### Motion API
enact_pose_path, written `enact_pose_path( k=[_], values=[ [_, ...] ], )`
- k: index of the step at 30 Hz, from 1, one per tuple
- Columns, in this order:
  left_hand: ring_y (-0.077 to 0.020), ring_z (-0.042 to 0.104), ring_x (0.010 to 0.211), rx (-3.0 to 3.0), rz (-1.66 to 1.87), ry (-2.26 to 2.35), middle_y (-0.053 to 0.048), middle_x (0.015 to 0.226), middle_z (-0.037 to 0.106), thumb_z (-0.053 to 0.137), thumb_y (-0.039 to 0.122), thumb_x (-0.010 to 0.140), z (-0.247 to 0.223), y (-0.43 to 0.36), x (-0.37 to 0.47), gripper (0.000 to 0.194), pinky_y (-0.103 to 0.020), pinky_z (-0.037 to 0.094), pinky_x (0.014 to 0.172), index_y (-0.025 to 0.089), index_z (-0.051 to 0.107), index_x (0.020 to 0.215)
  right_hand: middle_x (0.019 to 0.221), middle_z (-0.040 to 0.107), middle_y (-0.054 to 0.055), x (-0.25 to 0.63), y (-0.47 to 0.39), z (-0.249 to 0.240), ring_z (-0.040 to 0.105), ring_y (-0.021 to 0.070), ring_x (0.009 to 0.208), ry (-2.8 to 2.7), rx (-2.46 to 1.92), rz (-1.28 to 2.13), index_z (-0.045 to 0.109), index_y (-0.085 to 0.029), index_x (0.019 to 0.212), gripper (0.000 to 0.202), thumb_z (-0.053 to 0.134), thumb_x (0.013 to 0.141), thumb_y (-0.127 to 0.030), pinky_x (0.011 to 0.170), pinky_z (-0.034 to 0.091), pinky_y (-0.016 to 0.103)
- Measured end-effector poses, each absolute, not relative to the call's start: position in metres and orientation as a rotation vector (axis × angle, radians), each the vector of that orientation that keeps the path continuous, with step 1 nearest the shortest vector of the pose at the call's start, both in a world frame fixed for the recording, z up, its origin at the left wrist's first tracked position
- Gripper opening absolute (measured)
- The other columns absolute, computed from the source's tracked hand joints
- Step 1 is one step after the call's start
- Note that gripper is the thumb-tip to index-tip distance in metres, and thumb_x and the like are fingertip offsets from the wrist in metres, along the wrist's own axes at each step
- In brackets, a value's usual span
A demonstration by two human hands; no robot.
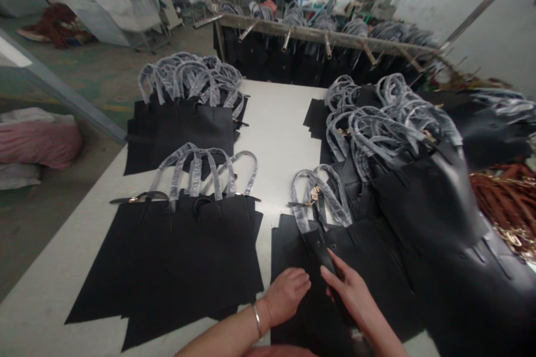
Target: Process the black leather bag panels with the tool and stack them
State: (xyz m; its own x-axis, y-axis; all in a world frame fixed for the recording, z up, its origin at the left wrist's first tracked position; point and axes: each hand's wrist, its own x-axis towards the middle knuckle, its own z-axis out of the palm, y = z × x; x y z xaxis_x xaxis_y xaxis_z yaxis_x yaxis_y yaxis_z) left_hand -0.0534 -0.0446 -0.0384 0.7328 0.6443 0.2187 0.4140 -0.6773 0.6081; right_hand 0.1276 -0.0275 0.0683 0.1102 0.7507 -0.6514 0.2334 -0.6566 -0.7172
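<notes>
In front of me lies a stack of black leather bag panels [288,245], topped by handles wrapped in clear plastic [299,201]. My right hand [345,284] is closed, thumb on top, around a dark folded part of a black bag panel [322,254] in this stack. Just left of it, my left hand [288,295] rests low over the same stack with its fingers curled together; whatever is under them is hidden. A bracelet circles the left wrist. Gold-coloured metal fittings [315,195] show between the wrapped handles.
More black panels with wrapped handles lie at left [180,256] and far left [180,128] on the white table [276,122]. A high pile of black bags [431,195] stands at right, beside brown straps [508,201]. Behind the table is a metal rack [326,33] with pegs.
</notes>
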Motion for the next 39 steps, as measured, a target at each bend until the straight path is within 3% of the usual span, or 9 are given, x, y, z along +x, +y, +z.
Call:
enact_pose_path(
  k=[7, 12, 16, 19, 22, 25, 30, 34, 39],
  values=[
    [-0.0191, 0.056, 0.112, 2.407, 0.474, 0.516, -0.009, 0.108, 0.066, 0.048, 0.012, 0.088, -0.037, -0.048, -0.054, 0.025, -0.034, 0.042, 0.103, 0.012, 0.057, 0.112, 0.072, 0.072, 0.006, 0.108, -0.032, 0.069, 0.063, 0.0181, 0.05, -1.311, -1.932, 1.777, 0.045, -0.007, 0.139, 0.074, 0.056, 0.077, -0.045, 0.047, 0.047, 0.028],
    [-0.0214, 0.056, 0.114, 2.377, 0.385, 0.545, -0.011, 0.109, 0.067, 0.051, 0.012, 0.086, -0.037, -0.047, -0.053, 0.026, -0.036, 0.045, 0.099, 0.012, 0.057, 0.111, 0.117, 0.068, 0.017, 0.091, -0.01, 0.07, 0.065, 0.0287, 0.104, -1.451, -1.965, 1.653, 0.053, -0.005, 0.133, 0.073, 0.061, 0.072, -0.043, 0.084, 0.051, 0.034],
    [-0.0207, 0.057, 0.11, 2.362, 0.445, 0.558, -0.011, 0.108, 0.066, 0.052, 0.013, 0.086, -0.038, -0.048, -0.054, 0.028, -0.035, 0.045, 0.099, 0.012, 0.054, 0.114, 0.077, 0.075, 0.01, 0.107, -0.022, 0.078, 0.067, 0.0218, 0.057, -1.387, -1.991, 1.815, 0.044, -0.007, 0.14, 0.073, 0.057, 0.078, -0.041, 0.054, 0.051, 0.031],
    [-0.0203, 0.058, 0.109, 2.353, 0.465, 0.561, -0.011, 0.109, 0.066, 0.051, 0.013, 0.087, -0.039, -0.05, -0.054, 0.028, -0.036, 0.044, 0.1, 0.012, 0.054, 0.115, 0.069, 0.073, 0.007, 0.112, -0.028, 0.078, 0.062, 0.0183, 0.045, -1.326, -1.995, 1.881, 0.041, -0.006, 0.141, 0.071, 0.055, 0.08, -0.039, 0.044, 0.046, 0.028],
    [-0.0195, 0.055, 0.114, 2.324, 0.463, 0.574, -0.01, 0.111, 0.065, 0.049, 0.011, 0.087, -0.04, -0.051, -0.051, 0.028, -0.035, 0.044, 0.1, 0.014, 0.055, 0.115, 0.087, 0.076, 0.014, 0.104, -0.021, 0.073, 0.07, 0.0262, 0.073, -1.429, -1.947, 1.676, 0.052, -0.005, 0.134, 0.066, 0.059, 0.078, -0.039, 0.063, 0.055, 0.035],
    [-0.0194, 0.054, 0.117, 2.307, 0.46, 0.586, -0.008, 0.113, 0.065, 0.049, 0.012, 0.088, -0.038, -0.053, -0.052, 0.03, -0.036, 0.044, 0.1, 0.017, 0.056, 0.116, 0.117, 0.069, 0.012, 0.097, -0.014, 0.075, 0.062, 0.0282, 0.109, -1.439, -1.875, 1.476, 0.056, -0.012, 0.131, 0.063, 0.063, 0.076, -0.041, 0.093, 0.048, 0.037],
    [-0.0172, 0.054, 0.111, 2.276, 0.505, 0.722, -0.007, 0.112, 0.063, 0.046, 0.01, 0.09, -0.029, -0.036, -0.073, 0.029, -0.032, 0.046, 0.094, 0.019, 0.059, 0.115, 0.07, 0.068, 0.0, 0.12, -0.035, 0.084, 0.061, 0.0178, 0.057, -1.189, -1.894, 1.591, 0.044, -0.016, 0.14, 0.071, 0.061, 0.079, -0.047, 0.055, 0.049, 0.029],
    [-0.0167, 0.054, 0.098, 2.23, 0.48, 1.023, -0.006, 0.103, 0.06, 0.045, 0.012, 0.093, -0.021, 0.012, -0.097, 0.022, -0.029, 0.047, 0.086, 0.018, 0.06, 0.108, 0.068, 0.063, -0.001, 0.134, -0.061, 0.078, 0.055, 0.014, 0.052, -1.049, -1.938, 1.654, 0.043, -0.015, 0.14, 0.071, 0.062, 0.079, -0.045, 0.048, 0.045, 0.026],
    [-0.013, 0.054, 0.084, 2.32, 0.204, 0.695, -0.001, 0.094, 0.056, 0.061, 0.025, 0.088, -0.02, 0.071, -0.102, 0.006, -0.021, 0.043, 0.075, 0.02, 0.064, 0.09, 0.078, 0.066, 0.002, 0.123, -0.074, 0.07, 0.054, 0.0121, 0.051, -1.011, -1.896, 1.76, 0.043, -0.013, 0.139, 0.07, 0.062, 0.078, -0.04, 0.049, 0.045, 0.025]
  ],
)
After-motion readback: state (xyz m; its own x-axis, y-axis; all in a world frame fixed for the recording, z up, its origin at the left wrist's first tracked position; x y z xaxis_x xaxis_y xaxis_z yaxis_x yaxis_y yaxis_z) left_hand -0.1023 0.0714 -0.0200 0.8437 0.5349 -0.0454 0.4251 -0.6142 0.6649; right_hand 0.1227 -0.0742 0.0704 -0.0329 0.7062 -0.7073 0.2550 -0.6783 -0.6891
